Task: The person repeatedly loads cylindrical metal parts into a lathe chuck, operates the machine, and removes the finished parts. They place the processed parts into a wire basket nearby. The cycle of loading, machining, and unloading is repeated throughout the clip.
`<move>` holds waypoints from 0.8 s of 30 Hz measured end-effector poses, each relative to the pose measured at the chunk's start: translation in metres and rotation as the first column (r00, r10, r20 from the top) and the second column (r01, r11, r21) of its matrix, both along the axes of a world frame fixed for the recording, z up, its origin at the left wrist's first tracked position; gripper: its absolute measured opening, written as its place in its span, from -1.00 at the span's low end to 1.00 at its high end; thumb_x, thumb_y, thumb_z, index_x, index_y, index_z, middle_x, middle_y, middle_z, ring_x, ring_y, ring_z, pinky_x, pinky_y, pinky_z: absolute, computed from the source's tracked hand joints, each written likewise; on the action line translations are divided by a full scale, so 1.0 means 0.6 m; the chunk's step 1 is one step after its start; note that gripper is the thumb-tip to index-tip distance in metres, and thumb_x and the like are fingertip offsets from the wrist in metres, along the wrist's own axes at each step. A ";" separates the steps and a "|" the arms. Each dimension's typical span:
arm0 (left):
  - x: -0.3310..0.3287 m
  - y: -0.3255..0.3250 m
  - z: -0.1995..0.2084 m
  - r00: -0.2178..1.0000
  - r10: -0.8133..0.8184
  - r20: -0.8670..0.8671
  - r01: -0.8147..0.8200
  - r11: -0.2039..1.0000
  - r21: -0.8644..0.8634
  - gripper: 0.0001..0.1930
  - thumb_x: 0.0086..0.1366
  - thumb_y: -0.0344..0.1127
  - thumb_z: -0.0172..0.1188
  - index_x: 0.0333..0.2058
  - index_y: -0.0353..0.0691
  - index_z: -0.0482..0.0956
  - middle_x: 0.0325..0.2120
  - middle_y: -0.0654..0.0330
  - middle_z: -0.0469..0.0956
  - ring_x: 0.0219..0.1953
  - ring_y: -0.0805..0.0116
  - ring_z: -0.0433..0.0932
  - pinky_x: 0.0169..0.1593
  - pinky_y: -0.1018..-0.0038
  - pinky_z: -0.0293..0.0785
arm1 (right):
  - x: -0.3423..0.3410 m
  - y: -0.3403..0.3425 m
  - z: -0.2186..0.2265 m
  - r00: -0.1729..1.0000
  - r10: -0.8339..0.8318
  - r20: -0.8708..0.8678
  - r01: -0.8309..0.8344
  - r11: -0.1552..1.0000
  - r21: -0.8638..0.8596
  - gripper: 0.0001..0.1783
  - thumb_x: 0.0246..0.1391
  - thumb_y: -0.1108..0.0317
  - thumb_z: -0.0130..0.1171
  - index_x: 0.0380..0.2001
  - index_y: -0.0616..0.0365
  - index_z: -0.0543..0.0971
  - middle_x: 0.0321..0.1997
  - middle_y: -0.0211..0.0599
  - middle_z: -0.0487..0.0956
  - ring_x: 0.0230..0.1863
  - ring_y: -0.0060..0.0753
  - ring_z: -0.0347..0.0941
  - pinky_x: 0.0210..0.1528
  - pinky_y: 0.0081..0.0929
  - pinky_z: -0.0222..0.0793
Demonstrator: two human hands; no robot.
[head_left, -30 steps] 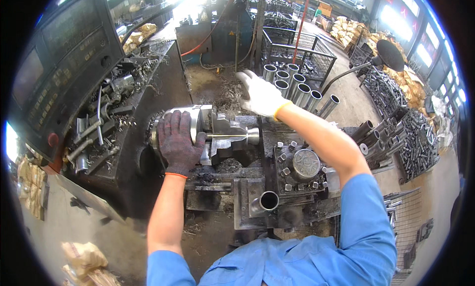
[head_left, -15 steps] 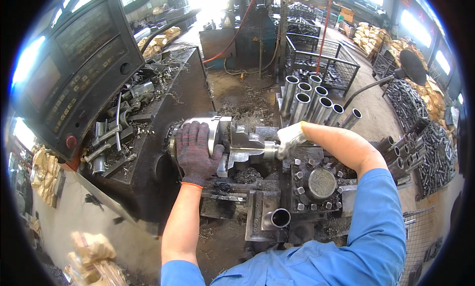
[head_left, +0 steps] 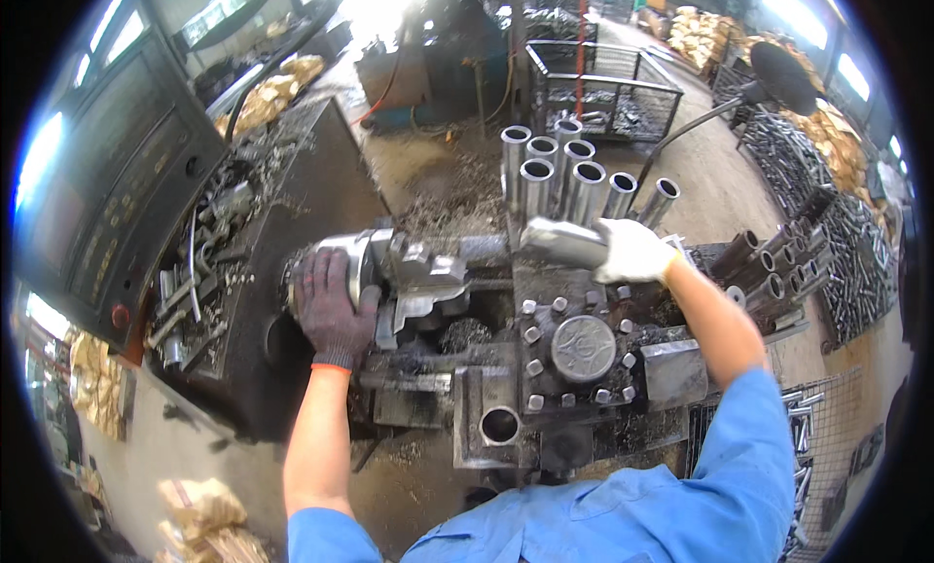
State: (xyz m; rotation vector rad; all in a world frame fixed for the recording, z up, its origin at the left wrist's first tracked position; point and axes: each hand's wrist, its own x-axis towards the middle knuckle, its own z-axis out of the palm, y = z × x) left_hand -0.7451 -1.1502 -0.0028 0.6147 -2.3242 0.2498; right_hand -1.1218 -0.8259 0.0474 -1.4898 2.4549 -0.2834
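The right hand (head_left: 632, 254) grips the right end of a shiny metal tube (head_left: 564, 243) by the tool post's (head_left: 582, 349) far edge. The tube lies sideways, its free end facing the chuck (head_left: 362, 259), where the left hand (head_left: 331, 298) rests, fingers spread, holding nothing.

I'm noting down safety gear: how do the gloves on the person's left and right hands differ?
The left glove is dark with an orange cuff edge; the right glove is white with a yellowish one. The left glove lies against the round chuck; the right glove grips a metal cylinder. Both reach the wrist.
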 end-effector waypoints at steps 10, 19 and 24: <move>0.003 0.059 0.061 0.970 0.145 0.196 -0.181 0.967 0.177 -0.11 0.26 0.26 0.33 0.41 -0.21 0.37 0.46 0.00 0.30 0.57 0.00 0.09 0.65 0.03 -0.23 | 0.270 0.103 0.179 0.942 -0.254 0.219 0.335 0.679 -0.654 -0.13 -0.19 0.08 0.57 0.22 0.13 0.49 0.03 -0.01 0.70 -0.01 -0.15 0.70 0.07 -0.23 0.64; 0.148 0.309 0.090 0.413 -0.446 -0.794 0.713 -0.384 0.587 -0.52 0.53 -0.15 0.23 0.32 -0.23 0.56 0.43 0.06 0.40 0.52 0.20 0.25 0.53 0.24 0.15 | 0.642 0.143 0.036 0.197 -0.048 0.979 0.438 0.898 -0.044 -0.14 -0.14 0.05 0.67 0.21 0.12 0.54 0.03 -0.21 0.69 0.02 -0.38 0.64 0.16 -0.28 0.58; 0.003 0.193 0.172 0.666 -0.322 -0.673 0.712 0.006 0.702 -0.59 0.54 0.00 0.25 0.07 -0.22 0.73 0.07 0.20 0.70 0.11 0.37 0.60 0.24 0.39 0.47 | 0.682 0.157 -0.056 0.344 -0.098 0.934 0.543 0.832 -0.113 -0.21 -0.13 0.18 0.68 0.16 0.18 0.55 -0.09 -0.31 0.69 -0.15 -0.54 0.61 -0.07 -0.42 0.60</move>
